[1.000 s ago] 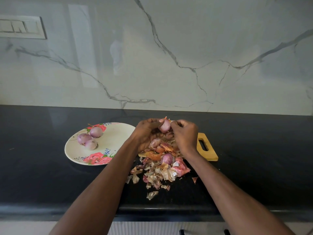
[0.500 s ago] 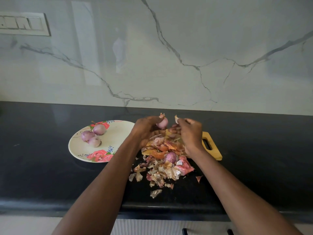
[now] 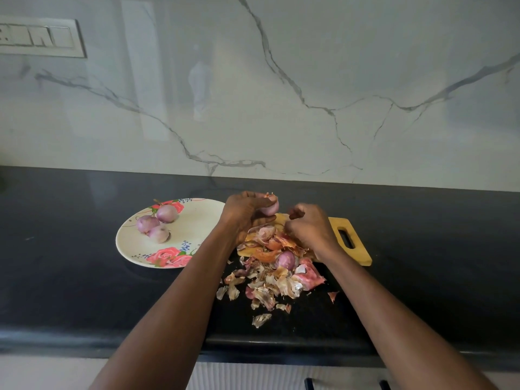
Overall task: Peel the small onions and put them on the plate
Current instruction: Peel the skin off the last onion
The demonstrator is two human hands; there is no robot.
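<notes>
Now the small onion point(image 3: 269, 208), light, firm and likely slippery once bared, is gripped in the left hand point(image 3: 247, 212) above the cutting board point(image 3: 351, 243), right of the plate point(image 3: 197, 220), while the right hand point(image 3: 306, 226) is curled, seemingly pinching a peel scrap.

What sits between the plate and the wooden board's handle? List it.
Head view: the left hand holding an onion, the right hand, and the peel pile with one onion in it.

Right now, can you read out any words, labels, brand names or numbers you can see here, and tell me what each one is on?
No readable text anywhere.
Switch panel on the wall: only blurred switch shapes, no legible marking.
Plate: painted roses and sprigs, no words.
Cutting board: no brand or label visible.
</notes>
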